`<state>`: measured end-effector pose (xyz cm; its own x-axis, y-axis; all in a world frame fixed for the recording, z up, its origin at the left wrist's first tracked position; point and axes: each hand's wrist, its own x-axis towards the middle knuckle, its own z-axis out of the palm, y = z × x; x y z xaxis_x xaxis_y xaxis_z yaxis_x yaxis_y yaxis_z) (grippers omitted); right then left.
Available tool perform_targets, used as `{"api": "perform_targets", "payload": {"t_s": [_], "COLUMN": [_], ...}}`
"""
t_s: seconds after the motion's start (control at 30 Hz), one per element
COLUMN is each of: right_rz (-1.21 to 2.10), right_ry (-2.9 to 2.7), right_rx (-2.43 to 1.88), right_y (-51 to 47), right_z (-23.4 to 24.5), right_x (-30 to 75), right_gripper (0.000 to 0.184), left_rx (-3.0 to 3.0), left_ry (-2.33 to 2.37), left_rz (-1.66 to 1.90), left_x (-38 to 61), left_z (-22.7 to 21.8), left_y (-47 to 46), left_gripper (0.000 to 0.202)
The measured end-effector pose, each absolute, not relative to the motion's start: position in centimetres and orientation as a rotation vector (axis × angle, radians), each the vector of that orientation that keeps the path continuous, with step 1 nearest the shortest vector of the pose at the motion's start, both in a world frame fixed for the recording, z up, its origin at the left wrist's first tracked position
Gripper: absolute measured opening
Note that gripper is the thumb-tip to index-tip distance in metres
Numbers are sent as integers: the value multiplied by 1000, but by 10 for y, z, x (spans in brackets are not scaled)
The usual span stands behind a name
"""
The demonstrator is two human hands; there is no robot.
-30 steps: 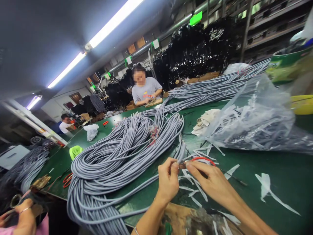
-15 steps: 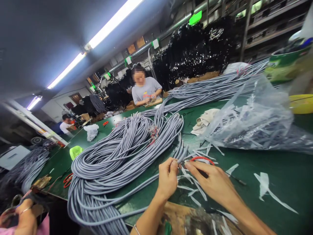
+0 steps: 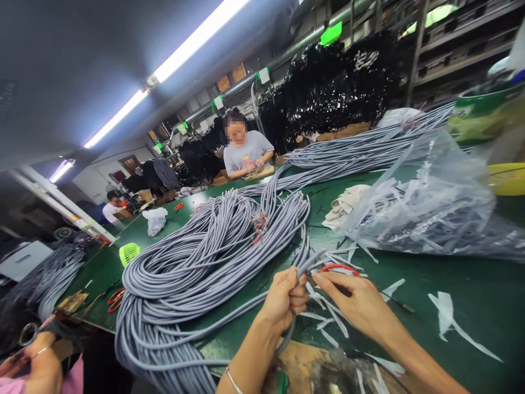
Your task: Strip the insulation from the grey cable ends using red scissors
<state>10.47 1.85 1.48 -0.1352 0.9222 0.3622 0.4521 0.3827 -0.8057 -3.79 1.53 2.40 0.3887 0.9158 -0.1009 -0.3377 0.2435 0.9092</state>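
Note:
My left hand (image 3: pixel 283 303) is closed around a grey cable (image 3: pixel 308 264), whose upper end sticks out past the thumb toward the right. Below the fist the cable hangs down toward a brown board (image 3: pixel 301 355). Just to the right, my right hand (image 3: pixel 361 303) is in a pinch, its fingertips close to the cable. What sits between those fingertips is too small to make out. A red curved handle (image 3: pixel 340 268) shows along the right index finger; whether it is gripped cannot be told. White strips (image 3: pixel 328 312) lie under both hands.
Large coils of grey cable (image 3: pixel 176 273) cover the green table (image 3: pixel 463 290) at left. A clear bag of scraps (image 3: pixel 430 213) and a cloth (image 3: pixel 346 205) stand at right. Red-handled scissors (image 3: pixel 116 300) and a green basket (image 3: pixel 129 253) lie left. A co-worker (image 3: pixel 248 150) sits opposite; another person's hand (image 3: pixel 41 350) is lower left.
My left hand has turned and its fingers now wrap round the cable, with more of the cable end raised above the fist. My right hand stays nearly in place.

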Motion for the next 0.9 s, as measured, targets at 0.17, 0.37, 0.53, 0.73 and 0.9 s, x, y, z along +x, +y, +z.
{"api": "perform_targets", "payload": {"t_s": [0.17, 0.37, 0.53, 0.73, 0.9], "right_rz": [661, 1086, 1308, 1786, 1898], "right_ry": [-1667, -1189, -891, -949, -1050], "right_rx": [-1412, -1086, -937, -882, -899], "right_y": [22, 28, 25, 33, 35], "right_z": [14, 17, 21, 17, 11], "right_x": [110, 108, 102, 100, 98], "right_gripper": [50, 58, 59, 55, 47], "left_rx": [999, 1187, 1425, 1550, 1666], "left_ry": [769, 930, 935, 784, 714], "left_rz": [1052, 1096, 976, 826, 744], "left_x": [-39, -34, -32, -31, -32], "left_z": [27, 26, 18, 17, 19], "left_y": [13, 12, 10, 5, 3], "left_gripper": [54, 57, 57, 55, 57]}}
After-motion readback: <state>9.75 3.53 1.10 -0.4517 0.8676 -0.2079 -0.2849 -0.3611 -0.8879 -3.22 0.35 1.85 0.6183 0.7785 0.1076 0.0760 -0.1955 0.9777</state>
